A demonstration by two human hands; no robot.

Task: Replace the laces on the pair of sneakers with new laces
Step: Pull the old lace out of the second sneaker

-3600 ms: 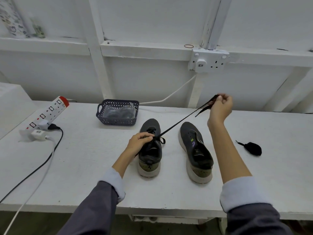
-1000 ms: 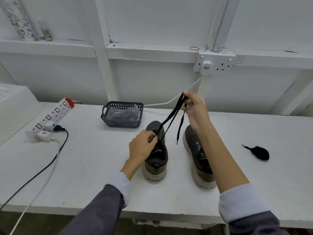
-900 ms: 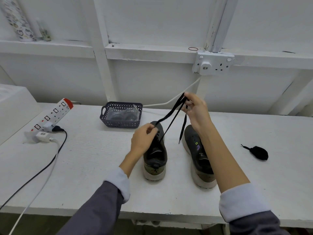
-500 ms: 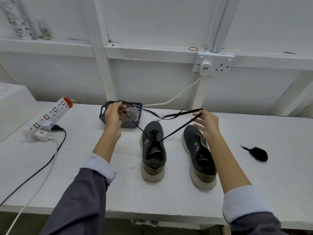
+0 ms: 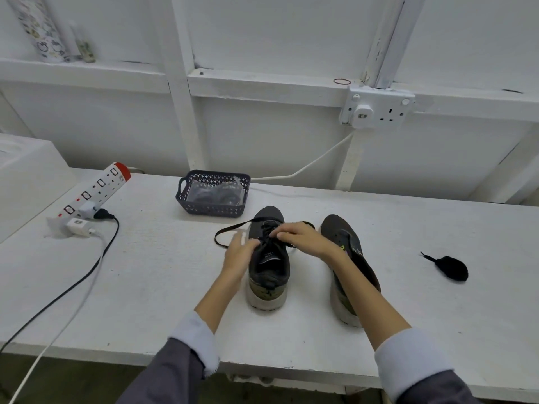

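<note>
Now: left sneaker between both hands

Stands on table, toe pointing away. Over its eyelets, right hand pinches black lace; left hand, blurred, touches the shoe's side, grip unclear. Beside the right wrist: right sneaker.

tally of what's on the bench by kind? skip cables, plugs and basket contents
sneakers: 2 (left sneaker, right sneaker)
laces: 2 (threaded lace on the left sneaker, bundled lace lying far right)
basket: 1
power strip: 1
total: 6
</note>
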